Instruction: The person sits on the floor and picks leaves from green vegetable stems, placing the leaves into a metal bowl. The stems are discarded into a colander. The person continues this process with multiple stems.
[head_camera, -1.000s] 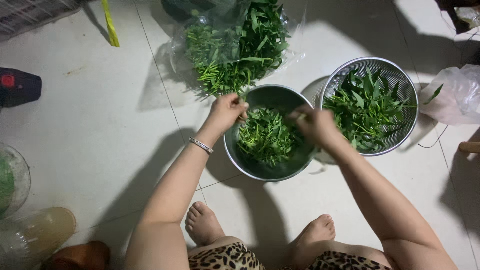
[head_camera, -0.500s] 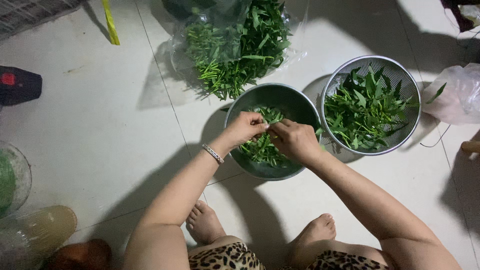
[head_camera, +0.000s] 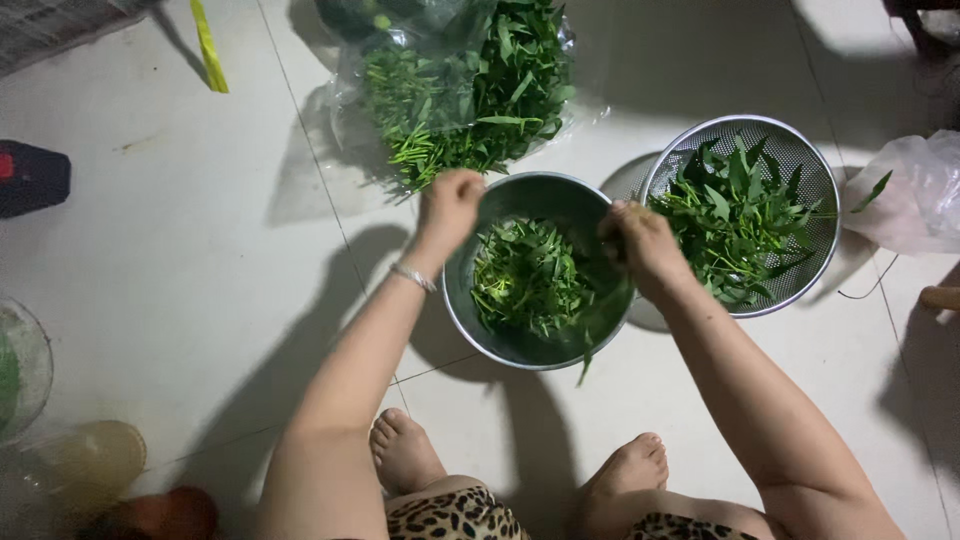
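Observation:
A steel bowl (head_camera: 470, 320) with picked green leaves (head_camera: 530, 275) stands on the floor in front of my feet. My left hand (head_camera: 450, 205) is at the bowl's far left rim, its curled fingers touching the near stems of a pile of leafy greens (head_camera: 470, 90) that lies on a clear plastic bag. I see only the back of that hand, so its grip is hidden. My right hand (head_camera: 640, 245) is closed at the bowl's right rim, with a long leafy stem (head_camera: 598, 335) hanging from it over the bowl's edge.
A metal colander (head_camera: 820, 250) with larger leaves stands right of the bowl. A crumpled plastic bag (head_camera: 920, 195) lies at the far right. At the left are a dark red-and-black object (head_camera: 30, 178), a glass bowl (head_camera: 25, 370) and a yellow strip (head_camera: 210, 45).
Both hands were together over the bowl half a second ago. They have parted: the left went back up to the greens pile, the right out to the bowl's right rim.

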